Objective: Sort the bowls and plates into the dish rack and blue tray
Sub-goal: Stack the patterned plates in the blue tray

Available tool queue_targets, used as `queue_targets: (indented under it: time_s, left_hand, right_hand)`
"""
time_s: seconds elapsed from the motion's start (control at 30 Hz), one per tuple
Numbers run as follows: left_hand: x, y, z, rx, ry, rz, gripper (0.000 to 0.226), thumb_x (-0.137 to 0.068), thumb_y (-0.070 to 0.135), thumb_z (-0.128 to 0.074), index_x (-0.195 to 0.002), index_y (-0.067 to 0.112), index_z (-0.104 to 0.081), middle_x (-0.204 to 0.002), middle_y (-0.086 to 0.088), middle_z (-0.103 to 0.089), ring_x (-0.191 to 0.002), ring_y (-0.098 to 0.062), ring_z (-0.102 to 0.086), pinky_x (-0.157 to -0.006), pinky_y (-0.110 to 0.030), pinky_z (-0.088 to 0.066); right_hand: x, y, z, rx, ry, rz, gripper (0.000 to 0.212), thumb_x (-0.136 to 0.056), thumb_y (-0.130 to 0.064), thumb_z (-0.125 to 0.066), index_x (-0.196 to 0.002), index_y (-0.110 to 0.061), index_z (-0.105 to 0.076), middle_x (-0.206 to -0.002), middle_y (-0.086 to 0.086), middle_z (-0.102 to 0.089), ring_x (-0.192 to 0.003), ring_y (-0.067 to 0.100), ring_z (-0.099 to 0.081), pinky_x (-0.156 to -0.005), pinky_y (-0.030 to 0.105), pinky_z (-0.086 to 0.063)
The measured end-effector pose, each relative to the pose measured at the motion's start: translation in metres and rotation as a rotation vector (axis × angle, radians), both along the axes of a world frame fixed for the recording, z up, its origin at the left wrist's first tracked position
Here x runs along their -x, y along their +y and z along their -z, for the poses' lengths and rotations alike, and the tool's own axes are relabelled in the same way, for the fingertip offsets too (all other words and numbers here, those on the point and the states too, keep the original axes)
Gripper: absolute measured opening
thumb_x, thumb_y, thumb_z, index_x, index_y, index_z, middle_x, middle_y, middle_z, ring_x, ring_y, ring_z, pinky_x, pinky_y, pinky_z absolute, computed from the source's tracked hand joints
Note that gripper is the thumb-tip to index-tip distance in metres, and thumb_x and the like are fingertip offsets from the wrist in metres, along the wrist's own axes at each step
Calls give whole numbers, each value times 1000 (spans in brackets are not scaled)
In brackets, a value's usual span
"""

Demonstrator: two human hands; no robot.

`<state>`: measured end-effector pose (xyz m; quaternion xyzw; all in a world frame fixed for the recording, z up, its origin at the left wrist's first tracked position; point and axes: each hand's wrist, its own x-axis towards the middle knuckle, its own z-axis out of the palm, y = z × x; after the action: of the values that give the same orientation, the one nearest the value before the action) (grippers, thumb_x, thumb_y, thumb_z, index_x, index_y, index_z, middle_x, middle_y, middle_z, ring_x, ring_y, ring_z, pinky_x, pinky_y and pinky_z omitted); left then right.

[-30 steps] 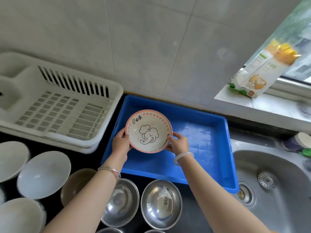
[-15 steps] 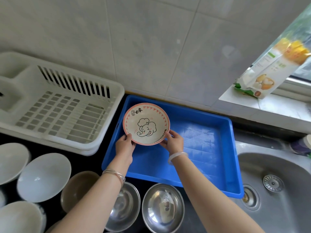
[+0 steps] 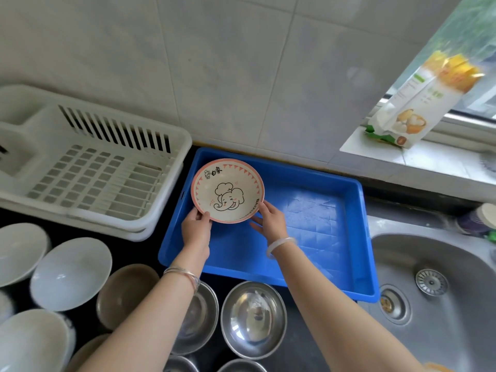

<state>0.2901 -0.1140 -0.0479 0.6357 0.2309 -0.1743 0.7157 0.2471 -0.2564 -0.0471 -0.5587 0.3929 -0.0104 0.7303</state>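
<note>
Pink-rimmed bowl (image 3: pixel 227 190) farther into blue tray (image 3: pixel 316 237)

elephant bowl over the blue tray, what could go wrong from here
1. The elephant bowl is held only at its near rim by the left hand and right hand; that grip could slip and it might drop onto the blue tray.
2. It is close to the tray's left wall, so it may clip that edge going down.
3. Both forearms cross above the steel bowls; pulling back could knock them.

steel sink (image 3: pixel 442 251) at right; yellow-topped packet (image 3: pixel 418 103) on the windowsill (image 3: pixel 424 163).
</note>
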Motion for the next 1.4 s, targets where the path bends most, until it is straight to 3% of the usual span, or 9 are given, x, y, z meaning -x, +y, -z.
queue_targets:
  time_s: [0.23, 0.43, 0.63, 0.73, 0.83, 0.93, 1.07, 1.17, 1.4]
  left_hand:
    - [62, -7, -30, -185, -142, 171, 42, -93, 9, -47, -136, 11, -46, -138, -1, -51, -113, -6, -49, -95, -22, -38]
    - [149, -45, -54, -241, -275, 512, 36, -92, 7, -50, -128, 5, -53, -132, -8, -57, -109, -7, -52, -93, -15, -36]
    - [255, -100, -57, -283, -338, 936, 35, -90, 14, -56, -125, 10, -57, -126, -4, -61, -106, -6, -55, -80, -2, -32]
    - [302, -121, -46, -357, -373, 1127, 39, -90, 23, -58, -128, 18, -55, -127, -2, -61, -111, -12, -58, -84, -10, -38]
    - [339, -136, -33, -435, -403, 1259, 46, -89, 31, -58, -134, 24, -48, -134, 1, -56, -120, -17, -53, -97, -27, -41]
    - [359, -143, -22, -410, -327, 1289, 52, -87, 31, -61, -136, 30, -43, -138, 5, -51, -124, -19, -50, -100, -37, -42]
    - [366, -146, -12, -373, -248, 1280, 46, -91, 30, -56, -135, 29, -43, -132, 4, -56, -120, -19, -54, -95, -34, -46]
    - [367, -150, -10, -333, -191, 1243, 45, -92, 27, -53, -135, 29, -43, -128, 3, -56, -115, -19, -58, -90, -35, -52]
    - [351, -147, -22, -364, -279, 1153, 38, -92, 22, -52, -130, 27, -49, -111, 11, -57, -95, -4, -51, -73, -15, -45]
  right_hand:
    - [52, -18, -36, 120, -13, -91, 35, -100, -21, -38, -131, -9, -49, -123, 9, -57, -108, 29, -59, -86, 35, -50]
    - [165, -55, -66, 307, -27, -61, 20, -99, -24, -41, -107, -22, -59, -105, 1, -65, -91, 18, -63, -71, 25, -50]
    - [311, -98, -64, 650, 212, -14, 25, -95, -20, -49, -114, -15, -64, -113, 6, -68, -104, 20, -62, -89, 32, -47]
    - [379, -112, -60, 811, 346, -22, 30, -93, -17, -52, -122, -13, -60, -124, 5, -64, -117, 19, -56, -90, 19, -36]
    - [428, -121, -52, 889, 460, -52, 39, -92, -11, -53, -131, -11, -52, -135, 7, -56, -127, 23, -48, -102, 26, -32]
    - [457, -126, -43, 874, 517, 19, 46, -91, -6, -52, -137, -12, -46, -139, 6, -52, -130, 24, -45, -106, 30, -33]
    - [473, -128, -33, 697, 514, 207, 37, -90, -7, -48, -125, -17, -58, -98, 0, -66, -102, 28, -61, -78, 26, -42]
    - [474, -131, -29, 663, 488, 226, 29, -90, -10, -48, -115, -16, -62, -88, -4, -64, -85, 21, -58, -73, 26, -40]
    - [462, -135, -35, 653, 398, 207, 29, -89, -9, -54, -115, -16, -64, -87, -9, -64, -81, 7, -59, -75, 24, -46]
